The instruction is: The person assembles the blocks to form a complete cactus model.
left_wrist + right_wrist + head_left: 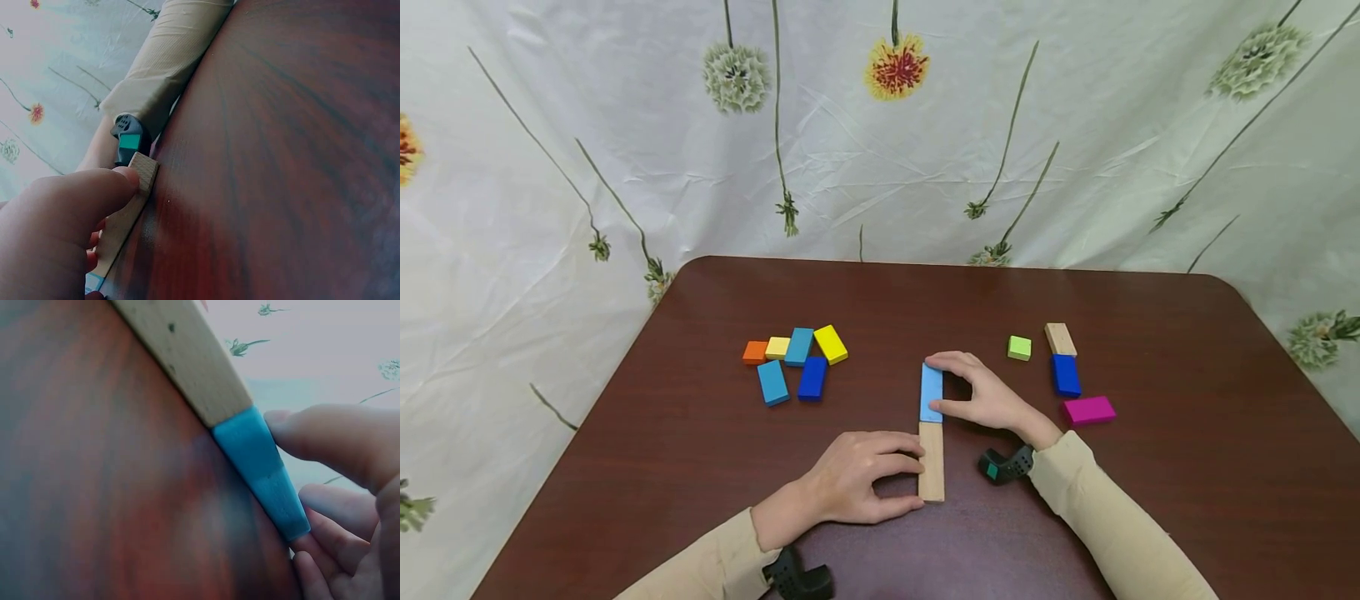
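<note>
In the head view, a plain wooden block (932, 462) and a light blue block (931, 392) lie end to end in one line on the table. My left hand (861, 479) rests at the wooden block's left side, fingers stretched out and fingertips along it. The left wrist view shows the thumb (87, 197) against that block near its closest end. My right hand (981, 396) holds the light blue block, index finger at its far end and thumb on its right side. In the right wrist view, the blue block (262, 462) meets the wooden one at a straight seam.
A group of orange, yellow and blue blocks (799, 346) lies at the left back. On the right are a green cube (1019, 347), a wooden block (1060, 338), a dark blue block (1066, 375) and a magenta block (1089, 410). A flowered cloth (850, 150) hangs behind the table.
</note>
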Available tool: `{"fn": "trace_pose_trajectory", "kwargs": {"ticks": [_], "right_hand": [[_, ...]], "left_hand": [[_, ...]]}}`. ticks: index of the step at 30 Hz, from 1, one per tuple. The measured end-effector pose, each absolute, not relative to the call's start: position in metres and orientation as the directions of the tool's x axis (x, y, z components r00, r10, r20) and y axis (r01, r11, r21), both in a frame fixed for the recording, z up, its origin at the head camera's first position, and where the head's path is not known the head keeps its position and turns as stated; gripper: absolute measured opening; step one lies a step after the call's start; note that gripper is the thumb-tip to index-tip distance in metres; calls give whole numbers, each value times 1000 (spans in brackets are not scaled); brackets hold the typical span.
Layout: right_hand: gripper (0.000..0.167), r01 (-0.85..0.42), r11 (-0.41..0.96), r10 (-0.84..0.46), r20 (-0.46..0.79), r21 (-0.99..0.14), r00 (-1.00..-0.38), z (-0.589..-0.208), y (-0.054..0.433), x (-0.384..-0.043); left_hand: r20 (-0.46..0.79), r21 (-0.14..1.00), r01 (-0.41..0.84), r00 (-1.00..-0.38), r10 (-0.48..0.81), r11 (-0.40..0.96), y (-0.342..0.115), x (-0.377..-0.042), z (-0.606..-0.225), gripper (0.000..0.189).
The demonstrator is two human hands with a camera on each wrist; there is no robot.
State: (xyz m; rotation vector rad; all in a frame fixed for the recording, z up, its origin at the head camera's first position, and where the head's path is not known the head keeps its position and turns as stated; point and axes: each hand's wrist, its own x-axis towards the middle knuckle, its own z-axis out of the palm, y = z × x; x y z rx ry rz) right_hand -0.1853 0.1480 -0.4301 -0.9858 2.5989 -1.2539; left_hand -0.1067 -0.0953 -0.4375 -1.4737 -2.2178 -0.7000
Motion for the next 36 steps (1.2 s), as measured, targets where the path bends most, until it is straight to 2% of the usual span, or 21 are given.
{"fn": "trace_pose_trajectory", "kwargs": {"ticks": [15,25,30,36], "right_hand": [[58,-549,446,-587,232,-707,-776,-432,148,-176],[58,-553,451,-590,231,-701,-774,-429,149,-170],[58,-558,455,-590,235,-694,-772,-428,148,-167],[58,-575,449,-596,249,-684,-763,-431,148,-165]], "left_hand": [[579,199,939,-343,740,279,-94,-107,-437,29],[558,187,942,-336,758,280,-95,-107,-436,39],[552,201,938,-346,759,281,-95,-107,-437,41],[559,198,933,-358,748,299,-94,-108,-437,36]]}}
